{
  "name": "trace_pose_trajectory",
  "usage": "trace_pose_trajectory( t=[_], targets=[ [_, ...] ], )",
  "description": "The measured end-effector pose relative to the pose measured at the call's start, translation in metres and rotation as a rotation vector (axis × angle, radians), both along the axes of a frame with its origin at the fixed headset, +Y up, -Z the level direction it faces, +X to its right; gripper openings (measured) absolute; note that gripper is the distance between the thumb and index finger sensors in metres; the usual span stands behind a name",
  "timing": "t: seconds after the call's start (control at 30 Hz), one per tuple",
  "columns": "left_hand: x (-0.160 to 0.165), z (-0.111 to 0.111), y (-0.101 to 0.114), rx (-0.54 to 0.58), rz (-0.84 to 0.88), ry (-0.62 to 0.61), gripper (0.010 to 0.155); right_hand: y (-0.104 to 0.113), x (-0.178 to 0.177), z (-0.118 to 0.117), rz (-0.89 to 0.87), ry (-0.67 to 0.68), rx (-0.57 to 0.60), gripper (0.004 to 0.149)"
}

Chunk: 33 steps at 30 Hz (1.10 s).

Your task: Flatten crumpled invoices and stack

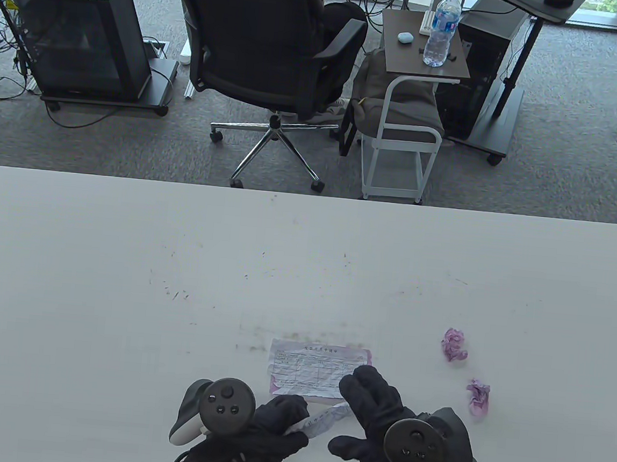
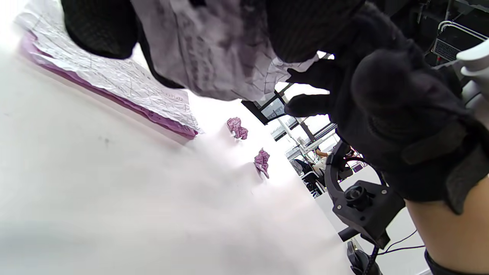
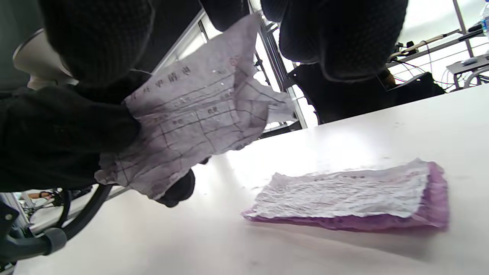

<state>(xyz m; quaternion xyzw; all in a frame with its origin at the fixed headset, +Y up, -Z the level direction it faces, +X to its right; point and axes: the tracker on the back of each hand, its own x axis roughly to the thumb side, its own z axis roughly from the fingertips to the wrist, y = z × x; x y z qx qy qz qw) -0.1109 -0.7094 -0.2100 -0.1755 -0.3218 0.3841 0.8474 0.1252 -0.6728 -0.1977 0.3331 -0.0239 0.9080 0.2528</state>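
A stack of flattened invoices (image 1: 318,369) (image 2: 110,78) (image 3: 344,193), white on top with pink edges, lies on the white table (image 1: 174,284). My left hand (image 1: 284,417) (image 3: 57,133) grips a partly uncrumpled invoice (image 1: 327,418) (image 2: 214,49) (image 3: 191,110) by its left end, just above the table in front of the stack. My right hand (image 1: 371,409) (image 2: 382,95) has straight, spread fingers over the sheet's right end and the stack's near right corner. To the right lie two crumpled pink invoices: one farther back (image 1: 454,345) (image 2: 237,128), one nearer (image 1: 478,396) (image 2: 262,161).
Beyond the table's far edge stand a black office chair (image 1: 271,39), a small side table (image 1: 421,52) with a water bottle (image 1: 442,29), and a computer case on a trolley (image 1: 77,33).
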Motion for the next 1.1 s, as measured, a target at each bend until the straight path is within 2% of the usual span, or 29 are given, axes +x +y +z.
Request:
trace_pose_trajectory(
  t=[0.1, 0.17, 0.2, 0.27, 0.3, 0.37, 0.5, 0.7, 0.83, 0.93, 1.0, 1.1],
  targets=[
    [0.006, 0.003, 0.000, 0.009, 0.005, -0.052, 0.044, -0.008, -0.014, 0.001, 0.022, 0.069, -0.056, 0.092],
    [0.007, 0.003, 0.000, -0.010, 0.016, -0.070, 0.046, -0.010, -0.018, -0.001, 0.040, 0.055, 0.002, 0.087],
    [0.006, 0.003, 0.000, -0.015, 0.013, -0.069, 0.047, -0.011, -0.018, -0.003, 0.035, 0.045, 0.006, 0.081],
    [0.003, 0.002, -0.002, -0.017, -0.004, -0.061, 0.051, -0.013, -0.016, -0.006, -0.011, 0.044, -0.025, 0.049],
    [0.001, 0.001, -0.003, -0.022, -0.010, -0.048, 0.054, -0.014, -0.014, -0.006, -0.030, 0.029, -0.053, 0.041],
    [-0.002, -0.002, -0.004, -0.034, -0.003, -0.025, 0.060, -0.012, -0.008, -0.007, -0.020, 0.010, -0.063, 0.040],
    [-0.006, -0.005, -0.003, -0.016, 0.002, 0.014, 0.059, -0.007, 0.003, -0.008, -0.017, -0.049, -0.045, 0.040],
    [-0.010, -0.003, 0.004, -0.007, 0.056, -0.002, 0.060, -0.004, 0.013, -0.010, -0.010, -0.083, -0.083, 0.043],
    [-0.011, -0.001, 0.011, 0.082, 0.039, 0.015, 0.060, -0.004, 0.017, -0.013, -0.048, -0.033, -0.139, 0.055],
    [-0.005, 0.004, 0.013, 0.137, -0.035, -0.017, 0.060, -0.005, 0.013, -0.010, -0.045, -0.004, -0.134, 0.080],
    [0.001, 0.006, 0.012, 0.147, -0.060, -0.035, 0.061, -0.007, 0.004, -0.007, -0.019, 0.007, -0.108, 0.084],
    [0.004, 0.006, 0.010, 0.129, -0.039, -0.047, 0.061, -0.015, -0.013, -0.005, 0.066, 0.052, -0.166, 0.083]
  ],
)
